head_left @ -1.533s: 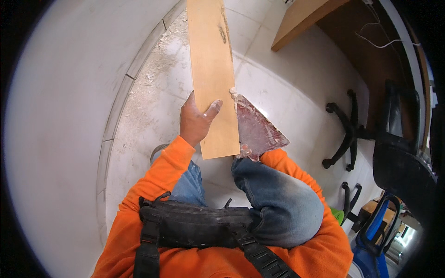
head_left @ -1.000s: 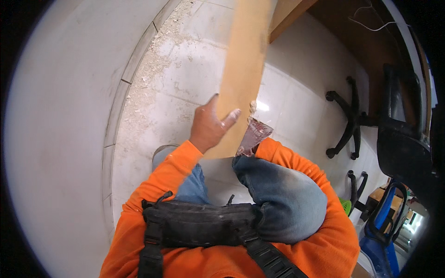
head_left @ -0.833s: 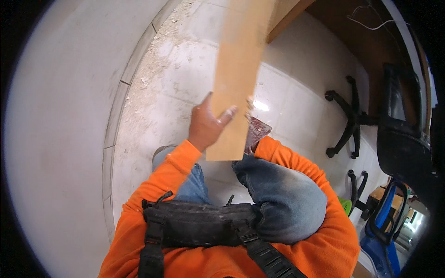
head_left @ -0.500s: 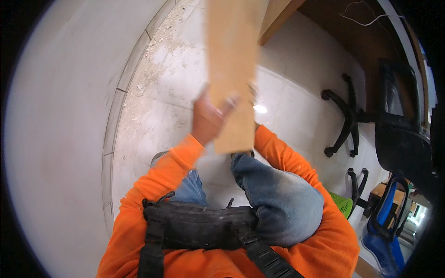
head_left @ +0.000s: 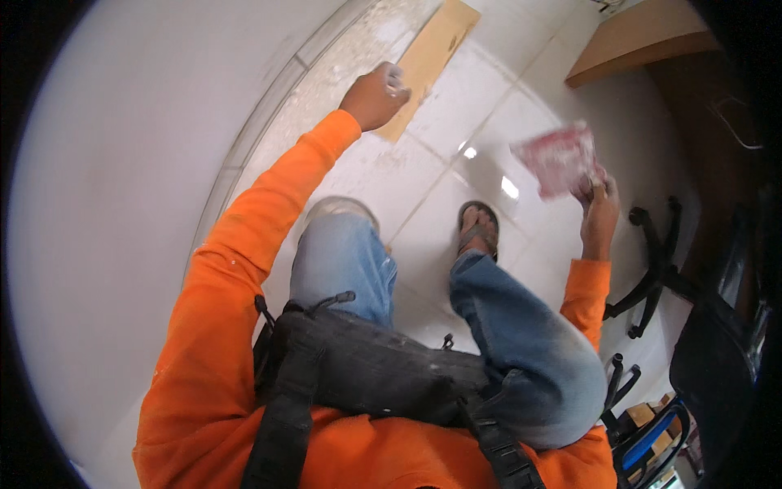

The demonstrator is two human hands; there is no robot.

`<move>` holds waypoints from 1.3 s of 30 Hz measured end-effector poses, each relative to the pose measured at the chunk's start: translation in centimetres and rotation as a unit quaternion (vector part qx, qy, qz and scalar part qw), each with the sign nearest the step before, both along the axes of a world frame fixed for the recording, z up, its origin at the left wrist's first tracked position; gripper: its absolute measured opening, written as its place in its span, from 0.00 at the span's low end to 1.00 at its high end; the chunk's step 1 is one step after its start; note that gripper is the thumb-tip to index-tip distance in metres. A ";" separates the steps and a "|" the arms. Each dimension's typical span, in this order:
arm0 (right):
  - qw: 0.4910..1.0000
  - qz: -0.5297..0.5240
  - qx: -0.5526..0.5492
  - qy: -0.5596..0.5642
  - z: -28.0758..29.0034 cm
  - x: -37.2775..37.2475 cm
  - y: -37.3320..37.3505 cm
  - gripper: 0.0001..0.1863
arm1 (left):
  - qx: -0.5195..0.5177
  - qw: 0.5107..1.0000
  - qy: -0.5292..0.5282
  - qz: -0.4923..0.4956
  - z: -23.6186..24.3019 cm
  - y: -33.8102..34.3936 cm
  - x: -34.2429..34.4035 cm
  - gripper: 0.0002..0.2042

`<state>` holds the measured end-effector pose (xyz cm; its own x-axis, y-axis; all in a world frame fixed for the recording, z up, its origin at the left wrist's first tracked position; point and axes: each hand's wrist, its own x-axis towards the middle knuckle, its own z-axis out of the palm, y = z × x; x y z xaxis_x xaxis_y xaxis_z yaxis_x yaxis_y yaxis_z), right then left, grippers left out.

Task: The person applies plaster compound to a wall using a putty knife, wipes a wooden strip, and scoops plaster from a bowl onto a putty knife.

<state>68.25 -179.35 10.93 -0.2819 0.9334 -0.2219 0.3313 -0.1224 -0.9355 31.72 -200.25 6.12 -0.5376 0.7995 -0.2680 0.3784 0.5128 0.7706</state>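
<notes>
A long pale wooden board [head_left: 436, 61] slants across the floor at the upper middle. My left hand [head_left: 376, 96], arm stretched forward, is closed at the board's left edge, its curled fingers whitened with dust; how far they wrap under the wood is hidden. Off to the right, my right hand [head_left: 601, 208] pinches one corner of a red and whitish plastic packet [head_left: 560, 159], held up and smeared by motion. Any contents of the packet cannot be made out.
Whitish dust and crumbs [head_left: 350, 57] lie along the wall base at left. My sandalled foot [head_left: 479, 228] stands on glossy tiles. A wooden furniture edge [head_left: 643, 41] juts in at upper right; below it are a black chair base [head_left: 656, 269] and a dark chair seat [head_left: 713, 350].
The board has moved away from me, lower and tilted to the right. My right hand has left it, swung out to the right and now holds the packet.
</notes>
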 end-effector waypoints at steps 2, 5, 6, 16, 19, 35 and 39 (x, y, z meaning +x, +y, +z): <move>0.962 0.051 -0.206 0.171 -0.8 -3.7 -2.3 0.16 | -0.049 0.990 -0.059 -0.123 1.5 -2.0 1.9 0.28; 0.899 0.132 -0.316 0.272 -2.2 -10.2 -5.8 0.14 | -0.050 0.950 -0.207 -0.228 3.4 -3.7 6.3 0.25; 0.881 0.156 -0.352 0.274 -2.5 -11.7 -7.2 0.13 | -0.033 0.929 -0.299 -0.216 3.9 -4.0 7.6 0.25; 0.681 0.681 0.260 -0.070 -7.4 -14.2 -22.7 0.27 | -0.024 0.955 -0.265 0.132 1.8 -14.5 -0.5 0.19; 0.586 0.753 0.235 -0.184 -9.4 -13.5 -23.7 0.22 | -0.066 0.947 -0.235 0.210 -1.3 -17.7 -1.6 0.17; 0.675 0.522 0.328 -0.406 -0.6 -10.7 -13.5 0.18 | 0.098 0.877 -0.454 0.120 -0.2 -14.2 -2.8 0.16; 0.705 0.472 0.330 -0.414 1.6 -9.9 -19.2 0.13 | 0.044 0.924 -0.358 0.131 0.7 -13.7 -1.0 0.21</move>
<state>58.39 -198.58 12.52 -0.8754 0.3933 -0.2811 0.4395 0.8897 -0.1237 30.76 -213.98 6.80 -0.4266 0.7022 -0.5700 -0.3719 0.4382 0.8183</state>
